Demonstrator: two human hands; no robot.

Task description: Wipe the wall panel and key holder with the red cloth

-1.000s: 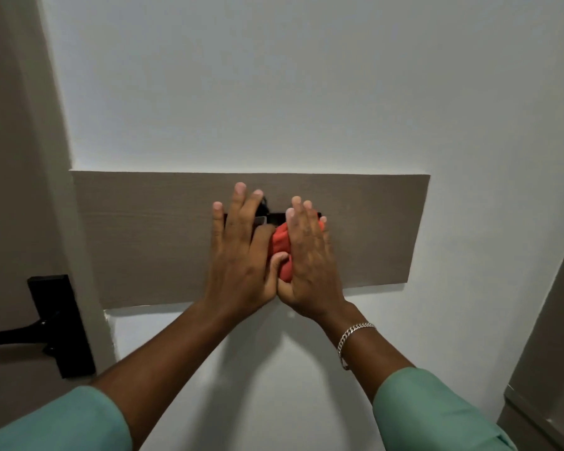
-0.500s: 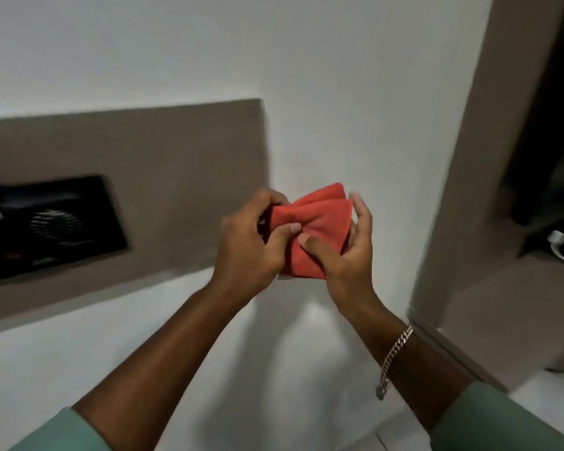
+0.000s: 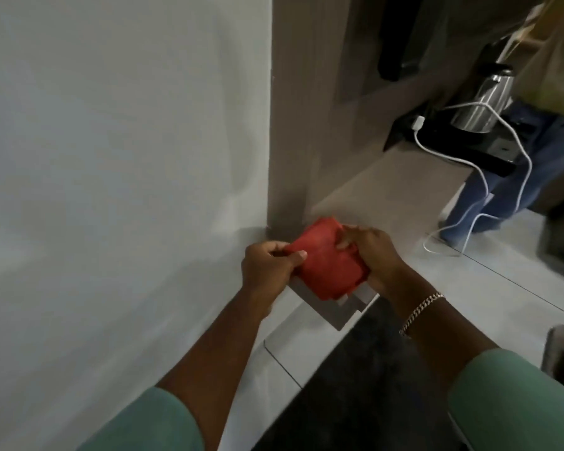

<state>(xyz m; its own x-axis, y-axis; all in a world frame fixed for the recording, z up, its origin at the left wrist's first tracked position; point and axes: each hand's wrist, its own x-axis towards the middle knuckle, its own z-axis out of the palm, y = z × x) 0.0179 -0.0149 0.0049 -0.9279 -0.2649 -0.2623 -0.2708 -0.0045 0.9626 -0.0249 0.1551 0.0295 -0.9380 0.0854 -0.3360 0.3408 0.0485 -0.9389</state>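
The folded red cloth (image 3: pixel 328 263) is held between both hands in front of me, away from the wall. My left hand (image 3: pixel 267 268) pinches its left edge with thumb and fingers. My right hand (image 3: pixel 376 260) grips its right side, a chain bracelet on that wrist. The wall panel and key holder are out of view; only plain white wall (image 3: pixel 118 157) fills the left of the frame.
A brown vertical post (image 3: pixel 293 125) meets the wall at centre. Right of it a low brown counter (image 3: pixel 401 187) carries a steel kettle (image 3: pixel 482 105) and a white cable (image 3: pixel 489 170). Another person's jeans (image 3: pixel 515 177) show at far right. Pale floor tiles and a dark mat (image 3: pixel 365 385) lie below.
My view has swung right and down, off the panel and key holder. Both hands left the panel and now hold the cloth between them, lower and further from the wall.
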